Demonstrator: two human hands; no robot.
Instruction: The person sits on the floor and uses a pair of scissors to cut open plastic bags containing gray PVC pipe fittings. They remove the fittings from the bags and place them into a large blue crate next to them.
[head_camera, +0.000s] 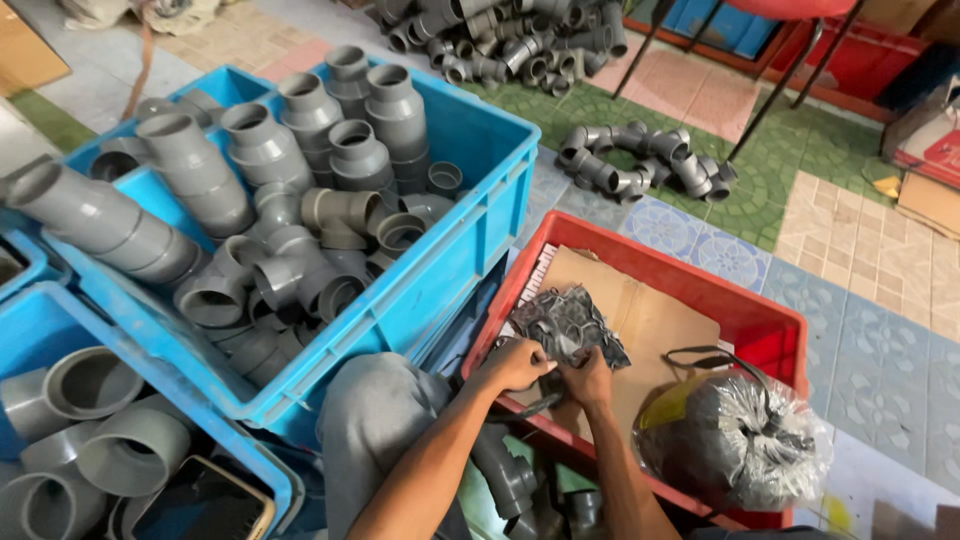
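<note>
Your left hand (515, 365) and right hand (588, 380) both grip the clear bag of small grey fittings (567, 322) over the red crate's (775, 335) near-left corner. If the thin plastic tears under your pull, the fittings would likely spill onto the cardboard (650, 320).

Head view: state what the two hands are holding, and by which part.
Both the left hand and the right hand grip a small clear plastic bag of dark fittings by its lower edge, over the red crate.
</note>
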